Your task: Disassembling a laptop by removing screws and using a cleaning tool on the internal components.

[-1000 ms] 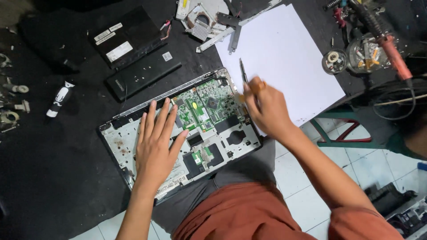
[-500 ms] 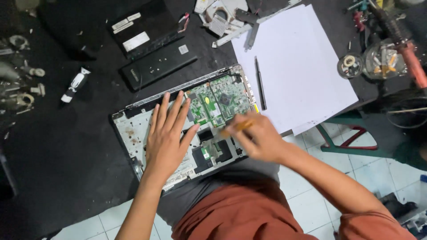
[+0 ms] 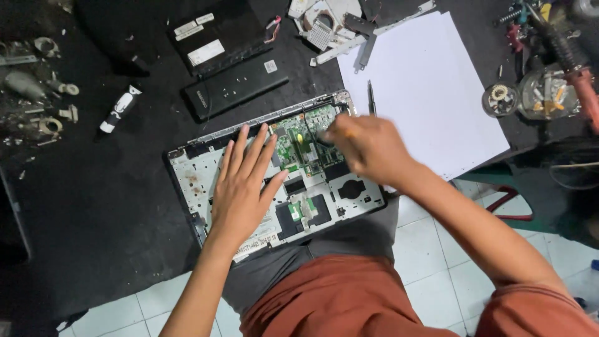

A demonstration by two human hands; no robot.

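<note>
While the left hand (image 3: 242,187) stays flat and empty on the opened silver laptop base (image 3: 193,171), the right hand (image 3: 365,148), which has left the black pen (image 3: 371,98) on the white paper sheet (image 3: 430,93), now pinches something small, too blurred to identify, over the green circuit board (image 3: 304,140).

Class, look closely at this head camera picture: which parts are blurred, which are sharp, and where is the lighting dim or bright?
In the head view, the right hand is smeared by motion blur over the green circuit board; the left hand, flat on the opened laptop, is sharp; the white paper sheet is brightest; the black table sinks into dim shadow at its left edge.

laptop base (image 3: 349,187) before battery (image 3: 234,87), paper (image 3: 424,93) right
</note>
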